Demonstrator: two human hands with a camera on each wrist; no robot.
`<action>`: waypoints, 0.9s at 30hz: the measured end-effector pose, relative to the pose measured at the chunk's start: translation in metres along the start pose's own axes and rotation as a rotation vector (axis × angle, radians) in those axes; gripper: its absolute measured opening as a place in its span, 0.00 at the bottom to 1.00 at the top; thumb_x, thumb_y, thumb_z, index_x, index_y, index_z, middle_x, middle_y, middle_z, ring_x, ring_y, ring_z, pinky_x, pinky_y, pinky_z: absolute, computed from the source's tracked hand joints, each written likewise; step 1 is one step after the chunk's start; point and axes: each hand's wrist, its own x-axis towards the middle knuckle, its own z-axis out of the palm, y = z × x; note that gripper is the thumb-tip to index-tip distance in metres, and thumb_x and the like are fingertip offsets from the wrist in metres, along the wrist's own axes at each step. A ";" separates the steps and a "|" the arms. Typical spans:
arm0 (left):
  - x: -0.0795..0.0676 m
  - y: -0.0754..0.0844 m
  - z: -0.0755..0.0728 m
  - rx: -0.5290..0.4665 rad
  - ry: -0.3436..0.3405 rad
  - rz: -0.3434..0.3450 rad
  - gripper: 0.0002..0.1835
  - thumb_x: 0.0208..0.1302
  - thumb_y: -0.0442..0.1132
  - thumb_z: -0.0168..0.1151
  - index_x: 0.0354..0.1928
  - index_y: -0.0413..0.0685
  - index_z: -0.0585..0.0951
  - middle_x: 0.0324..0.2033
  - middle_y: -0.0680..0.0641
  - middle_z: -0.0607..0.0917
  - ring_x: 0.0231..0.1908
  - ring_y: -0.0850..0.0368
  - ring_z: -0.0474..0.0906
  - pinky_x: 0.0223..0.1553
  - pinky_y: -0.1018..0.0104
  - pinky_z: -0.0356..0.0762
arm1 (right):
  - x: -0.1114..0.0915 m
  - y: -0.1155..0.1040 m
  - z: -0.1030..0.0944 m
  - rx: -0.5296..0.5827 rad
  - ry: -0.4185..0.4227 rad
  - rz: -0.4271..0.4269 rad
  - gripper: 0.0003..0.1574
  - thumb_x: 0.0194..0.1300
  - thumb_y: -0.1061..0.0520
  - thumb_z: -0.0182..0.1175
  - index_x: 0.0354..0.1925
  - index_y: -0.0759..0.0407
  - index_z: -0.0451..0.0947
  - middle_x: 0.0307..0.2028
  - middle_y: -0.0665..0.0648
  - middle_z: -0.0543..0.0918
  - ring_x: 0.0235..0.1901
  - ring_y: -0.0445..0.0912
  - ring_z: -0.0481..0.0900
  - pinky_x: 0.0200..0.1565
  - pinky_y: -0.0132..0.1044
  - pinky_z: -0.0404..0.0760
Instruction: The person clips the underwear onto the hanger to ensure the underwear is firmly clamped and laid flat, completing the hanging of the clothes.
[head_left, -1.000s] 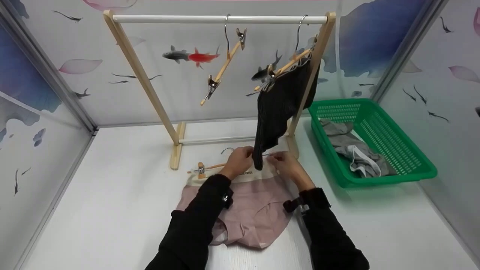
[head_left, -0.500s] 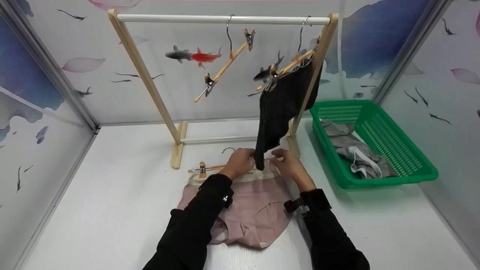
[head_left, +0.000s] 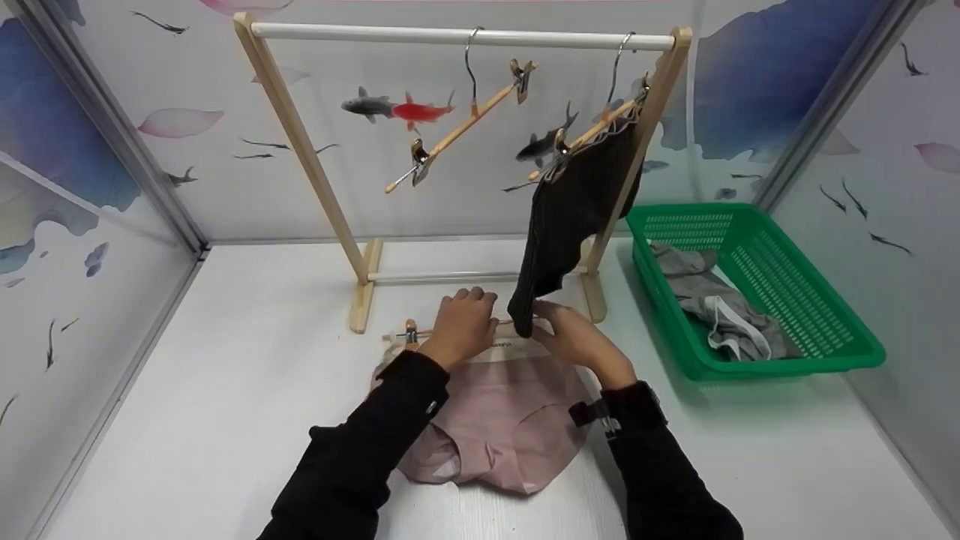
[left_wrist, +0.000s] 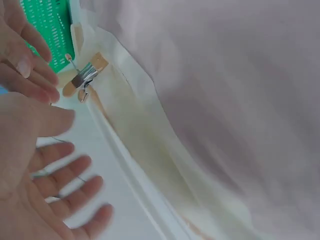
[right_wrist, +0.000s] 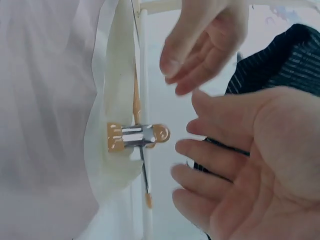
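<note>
Pink underpants (head_left: 510,405) with a cream waistband lie flat on the white table. Along the waistband runs a wooden clip hanger (head_left: 424,331); its metal clips (left_wrist: 87,75) bite the fabric, one also showing as a clip (right_wrist: 132,136) in the right wrist view. My left hand (head_left: 463,322) is over the hanger's middle, fingers spread in the left wrist view, and covers the hook in the head view. Close by, my right hand (head_left: 574,337) has loosely bent fingers and holds nothing visible. Black ribbed underpants (head_left: 574,210) hang partly in front of its fingertips.
A wooden rack with a white rail (head_left: 360,32) stands behind. From it hang a bare clip hanger (head_left: 457,127) and the hanger (head_left: 600,127) bearing the black underpants. At right, a green basket (head_left: 832,300) holds a grey garment (head_left: 697,292) with white trim.
My left hand has left the waistband and moved up and left over the hanger's hook, its fingers unfolding. My right hand has shifted slightly inward. The bare hanger on the rail has turned a little.
</note>
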 end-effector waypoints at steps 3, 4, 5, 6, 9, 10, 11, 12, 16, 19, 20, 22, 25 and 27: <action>-0.014 -0.004 -0.007 -0.007 -0.011 -0.057 0.20 0.67 0.39 0.66 0.57 0.35 0.78 0.51 0.36 0.82 0.51 0.38 0.79 0.45 0.42 0.80 | -0.001 -0.005 0.002 -0.025 -0.067 -0.009 0.24 0.75 0.57 0.59 0.64 0.67 0.74 0.56 0.65 0.83 0.56 0.58 0.81 0.60 0.55 0.74; -0.019 -0.006 -0.009 -0.014 -0.011 -0.074 0.22 0.66 0.39 0.66 0.58 0.34 0.77 0.52 0.34 0.81 0.53 0.36 0.78 0.47 0.42 0.80 | -0.001 -0.006 0.003 -0.027 -0.093 -0.012 0.25 0.75 0.57 0.59 0.64 0.69 0.72 0.54 0.66 0.83 0.54 0.58 0.81 0.59 0.55 0.75; -0.025 -0.008 -0.011 -0.023 -0.007 -0.088 0.24 0.66 0.39 0.66 0.60 0.33 0.75 0.54 0.33 0.80 0.55 0.35 0.77 0.49 0.41 0.79 | -0.002 -0.008 0.005 -0.028 -0.120 -0.012 0.26 0.75 0.57 0.59 0.65 0.70 0.71 0.53 0.67 0.83 0.54 0.59 0.81 0.59 0.55 0.75; -0.031 -0.012 -0.014 -0.032 0.006 -0.093 0.26 0.66 0.38 0.66 0.61 0.31 0.74 0.55 0.31 0.79 0.57 0.33 0.76 0.52 0.40 0.78 | -0.002 -0.009 0.006 -0.031 -0.144 -0.017 0.28 0.76 0.57 0.58 0.66 0.72 0.69 0.53 0.69 0.82 0.54 0.60 0.81 0.59 0.56 0.75; -0.050 -0.021 -0.023 -0.037 0.026 -0.113 0.30 0.64 0.39 0.67 0.63 0.28 0.72 0.58 0.27 0.77 0.61 0.28 0.73 0.58 0.40 0.74 | -0.003 -0.014 0.008 -0.030 -0.196 -0.013 0.31 0.77 0.57 0.57 0.69 0.75 0.65 0.60 0.74 0.77 0.60 0.63 0.77 0.60 0.57 0.73; -0.055 -0.024 -0.027 -0.026 0.048 -0.115 0.30 0.63 0.38 0.68 0.63 0.27 0.73 0.58 0.26 0.77 0.60 0.27 0.73 0.59 0.40 0.73 | -0.003 -0.015 0.008 -0.037 -0.206 -0.018 0.33 0.77 0.57 0.56 0.70 0.75 0.63 0.63 0.76 0.73 0.62 0.65 0.74 0.61 0.58 0.72; -0.060 -0.027 -0.030 -0.011 0.078 -0.118 0.30 0.63 0.38 0.69 0.62 0.27 0.74 0.57 0.26 0.77 0.60 0.28 0.73 0.59 0.41 0.73 | -0.004 -0.017 0.008 -0.043 -0.211 -0.016 0.34 0.77 0.56 0.55 0.72 0.75 0.61 0.67 0.78 0.68 0.65 0.67 0.70 0.63 0.59 0.70; -0.065 -0.029 -0.032 0.001 0.111 -0.123 0.29 0.62 0.37 0.69 0.61 0.26 0.75 0.57 0.26 0.78 0.59 0.28 0.74 0.60 0.43 0.73 | -0.004 -0.018 0.007 -0.047 -0.213 -0.012 0.35 0.77 0.56 0.55 0.72 0.75 0.60 0.69 0.79 0.63 0.67 0.68 0.67 0.64 0.60 0.67; -0.082 -0.032 -0.039 0.034 0.229 -0.164 0.24 0.60 0.36 0.71 0.55 0.27 0.79 0.53 0.29 0.82 0.54 0.31 0.79 0.55 0.45 0.78 | -0.005 -0.020 0.008 -0.025 -0.223 0.023 0.38 0.78 0.56 0.55 0.74 0.76 0.54 0.74 0.82 0.47 0.72 0.73 0.53 0.68 0.65 0.58; -0.091 -0.030 -0.040 0.028 0.196 -0.233 0.25 0.61 0.38 0.71 0.55 0.27 0.80 0.52 0.29 0.82 0.53 0.31 0.80 0.53 0.45 0.78 | -0.002 -0.019 0.011 -0.024 -0.218 0.042 0.41 0.77 0.57 0.55 0.75 0.77 0.50 0.74 0.83 0.43 0.72 0.77 0.47 0.68 0.69 0.52; -0.093 -0.029 -0.040 0.018 0.157 -0.261 0.26 0.62 0.39 0.70 0.56 0.27 0.79 0.53 0.29 0.82 0.53 0.32 0.80 0.54 0.45 0.78 | -0.001 -0.019 0.013 -0.031 -0.214 0.046 0.42 0.77 0.57 0.54 0.75 0.77 0.49 0.74 0.83 0.42 0.71 0.78 0.46 0.68 0.70 0.51; -0.095 -0.029 -0.038 -0.010 0.064 -0.312 0.28 0.65 0.41 0.67 0.60 0.26 0.77 0.55 0.29 0.81 0.56 0.32 0.78 0.56 0.44 0.76 | 0.000 -0.017 0.015 -0.048 -0.210 0.056 0.42 0.77 0.57 0.54 0.75 0.78 0.48 0.74 0.83 0.43 0.71 0.79 0.46 0.67 0.70 0.52; -0.094 -0.030 -0.035 -0.088 -0.092 -0.372 0.32 0.70 0.44 0.61 0.67 0.25 0.70 0.62 0.28 0.76 0.63 0.32 0.72 0.60 0.41 0.72 | 0.001 -0.015 0.018 -0.101 -0.211 0.007 0.37 0.77 0.58 0.54 0.72 0.80 0.55 0.71 0.83 0.53 0.69 0.76 0.55 0.65 0.67 0.61; -0.094 -0.031 -0.032 -0.118 -0.158 -0.375 0.33 0.72 0.45 0.59 0.68 0.24 0.68 0.64 0.28 0.73 0.66 0.31 0.68 0.62 0.39 0.69 | 0.000 -0.015 0.018 -0.097 -0.202 -0.033 0.35 0.76 0.61 0.54 0.69 0.82 0.58 0.67 0.82 0.63 0.66 0.73 0.63 0.62 0.63 0.67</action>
